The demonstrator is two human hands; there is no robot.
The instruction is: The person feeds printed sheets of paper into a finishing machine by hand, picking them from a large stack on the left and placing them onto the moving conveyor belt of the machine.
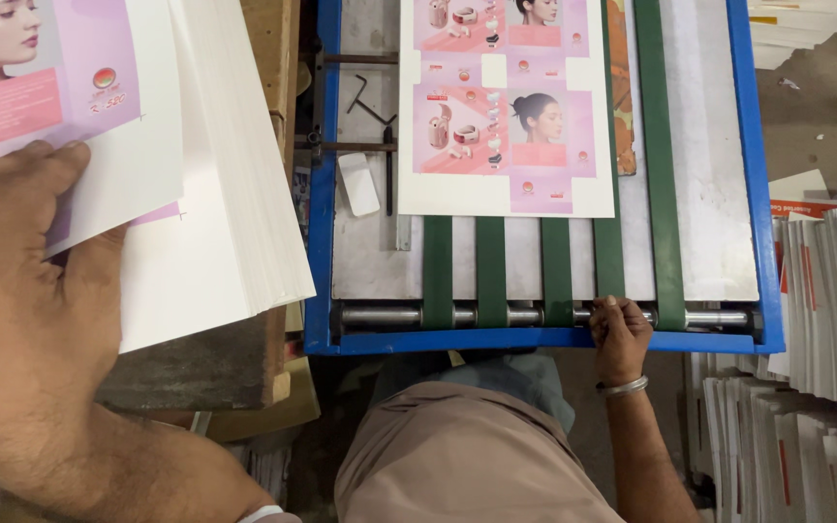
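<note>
While the blue-framed feeder table (322,194) filled the middle of the view, its green belts (493,271) ran from the near roller (380,316) toward the far side. A thick stack of white sheets (234,174) lay to the left of it on a worn wooden bench (196,373). On the belts, far from both hands, rested a printed sheet (506,107) in pink and white. The left hand (21,310) lay flat and spread on the top printed sheet (60,97) of the stack, at the near left, fingers pressing its near edge, not closed around it. The right hand (618,334), wearing a metal bangle (624,387), gripped the near roller at the table's edge, fingers curled over it, well apart from the sheet on the belts. More bundles of printed card (816,320) stood at the right. A small hex key (368,102) lay on the table's left side, near a white tab (358,184).
</note>
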